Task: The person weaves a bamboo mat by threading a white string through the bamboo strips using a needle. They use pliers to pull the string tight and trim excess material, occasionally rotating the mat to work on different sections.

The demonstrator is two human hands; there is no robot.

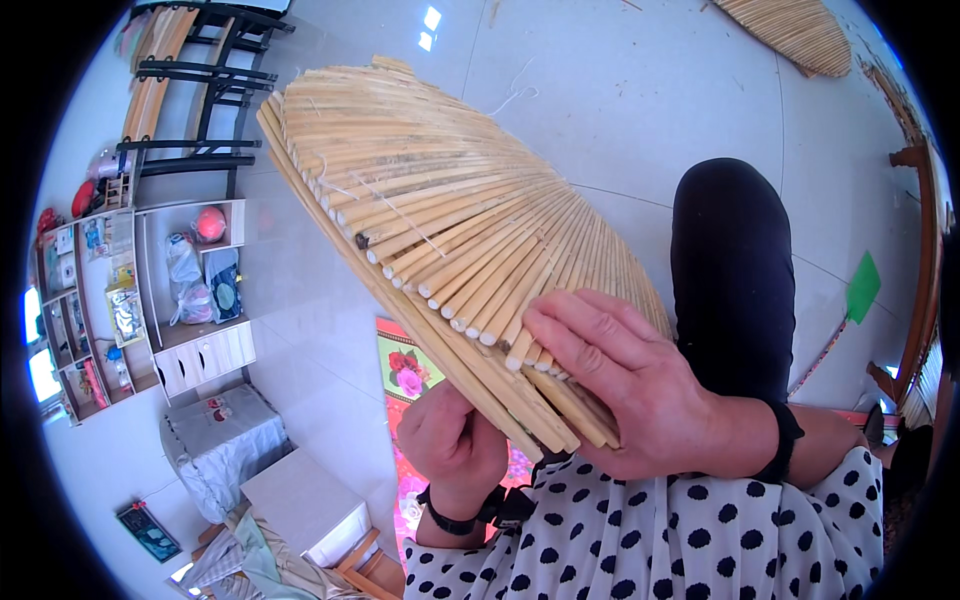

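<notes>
A large curved piece of pale straw-coloured reeds (pixel 480 190), fanned out and stitched with white thread, lies tilted across the middle of the head view, with flat wooden strips (pixel 535 418) along its lower edge. My right hand (pixel 635 390) grips that edge, fingers closed over the reed ends. Below the strips, at their left, my left hand (pixel 445 435) has curled fingers; what they hold is hidden. A black-clad leg (pixel 730 250) is beside the piece on the right.
A second reed piece (pixel 790 35) lies on the tiled floor. Folded black frames (pixel 200 90), shelves (pixel 150 300), a covered box (pixel 230 440) and a white cabinet (pixel 300 500) stand left. A floral mat (pixel 400 355) lies below; a green swatter (pixel 860 290) stands right.
</notes>
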